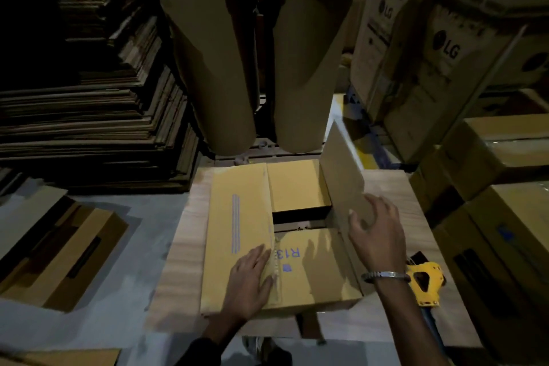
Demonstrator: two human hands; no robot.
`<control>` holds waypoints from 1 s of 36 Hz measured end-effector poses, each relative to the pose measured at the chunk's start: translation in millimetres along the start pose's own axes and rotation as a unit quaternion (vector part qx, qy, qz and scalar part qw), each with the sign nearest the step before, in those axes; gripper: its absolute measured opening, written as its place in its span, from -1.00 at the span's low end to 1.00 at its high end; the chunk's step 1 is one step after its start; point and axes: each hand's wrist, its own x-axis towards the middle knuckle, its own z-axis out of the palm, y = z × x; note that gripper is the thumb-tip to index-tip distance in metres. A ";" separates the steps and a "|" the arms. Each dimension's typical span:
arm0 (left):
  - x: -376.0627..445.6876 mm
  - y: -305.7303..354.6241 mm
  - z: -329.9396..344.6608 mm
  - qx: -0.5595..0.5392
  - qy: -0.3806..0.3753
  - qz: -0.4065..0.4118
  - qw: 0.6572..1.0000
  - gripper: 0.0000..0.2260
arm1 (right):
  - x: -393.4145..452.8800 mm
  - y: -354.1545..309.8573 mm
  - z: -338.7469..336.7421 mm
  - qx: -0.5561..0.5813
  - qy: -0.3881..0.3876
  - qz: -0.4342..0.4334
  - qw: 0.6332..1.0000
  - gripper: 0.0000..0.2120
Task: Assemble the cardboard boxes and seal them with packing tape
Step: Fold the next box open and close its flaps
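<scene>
I see the left hand (249,279) flat on the box (237,235) mid-table, right hand (375,232) gripping the upright flap (341,175) — uneven fold leaves a seam gap, tape gun (424,282) sits near the right edge.

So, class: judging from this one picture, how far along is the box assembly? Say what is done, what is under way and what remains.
Done: the cardboard box is opened up, with its two short flaps and the left long flap folded flat. Under way: the left hand presses that flap down while the right hand holds the still-raised right flap. Left: closing it and taping the seam; the yellow tape dispenser lies unused beside the box.
</scene>
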 end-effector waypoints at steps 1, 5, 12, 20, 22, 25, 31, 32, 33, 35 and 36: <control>-2.2 -1.2 5.3 -0.012 0.006 -0.002 1.000 -0.45 | -0.3 -5.4 0.2 0.011 -0.018 0.003 1.000 -0.48; -3.4 -4.2 12.7 -0.073 0.023 -0.015 0.997 -0.50 | -8.1 -23.6 24.2 0.052 -0.148 0.002 0.988 -0.52; -1.5 6.0 13.0 -0.103 0.026 -0.016 0.994 -0.66 | -30.3 8.0 119.8 -0.102 -0.263 -0.042 0.958 -0.61; -10.1 5.1 12.4 -0.069 0.028 0.033 0.997 -0.64 | -57.4 60.8 162.9 -0.177 -0.242 -0.133 0.945 -0.43; -12.4 4.3 13.4 -0.028 0.041 0.068 0.996 -0.66 | -59.1 67.6 166.4 -0.170 -0.232 -0.141 0.947 -0.42; -13.0 2.4 16.7 0.005 0.063 0.109 0.992 -0.70 | -63.7 72.3 171.8 -0.198 -0.210 -0.157 0.944 -0.44; -13.2 4.6 2.4 -0.003 0.121 0.185 0.975 -0.79 | -68.6 74.5 173.2 -0.214 -0.185 -0.167 0.944 -0.44; -12.1 4.9 -0.8 -0.006 0.123 0.191 0.974 -0.81 | -68.7 74.5 173.5 -0.214 -0.182 -0.167 0.945 -0.45; -11.0 4.2 -2.9 -0.010 0.121 0.195 0.973 -0.82 | -69.0 73.9 173.6 -0.215 -0.181 -0.166 0.945 -0.45; -12.5 2.3 -4.4 -0.009 0.121 0.214 0.969 -0.83 | -70.9 72.9 174.9 -0.216 -0.180 -0.166 0.945 -0.46; -12.8 1.5 -3.9 -0.008 0.120 0.230 0.966 -0.84 | -70.6 73.4 175.4 -0.216 -0.179 -0.165 0.946 -0.46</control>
